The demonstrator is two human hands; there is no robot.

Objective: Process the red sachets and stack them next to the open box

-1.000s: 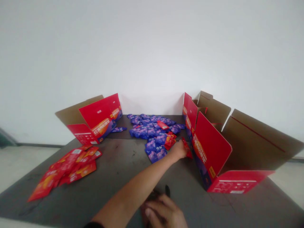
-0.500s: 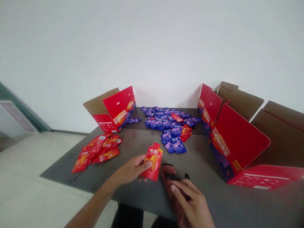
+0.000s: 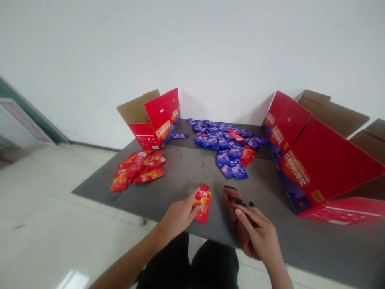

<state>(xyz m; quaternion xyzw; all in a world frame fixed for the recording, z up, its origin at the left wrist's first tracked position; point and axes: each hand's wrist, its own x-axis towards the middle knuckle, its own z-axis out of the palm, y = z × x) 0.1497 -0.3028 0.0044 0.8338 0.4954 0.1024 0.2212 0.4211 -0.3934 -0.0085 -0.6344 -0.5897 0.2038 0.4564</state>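
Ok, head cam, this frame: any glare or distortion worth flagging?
Head view: strong wide-angle distortion, dark table skewed, red carton stretched at the right edge; glare streak on the floor at bottom left; white wall washed out; red pouch print slightly soft.

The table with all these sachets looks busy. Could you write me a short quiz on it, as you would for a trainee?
1. Which hand touches the single red sachet near the front of the table?
2. True or false: the purple sachets lie inside a cardboard carton.
3. What does the right hand hold? A: a dark red object, B: a purple sachet, C: a carton flap.

Key:
1. The left hand.
2. False, they lie on the grey table.
3. A, the dark red object.
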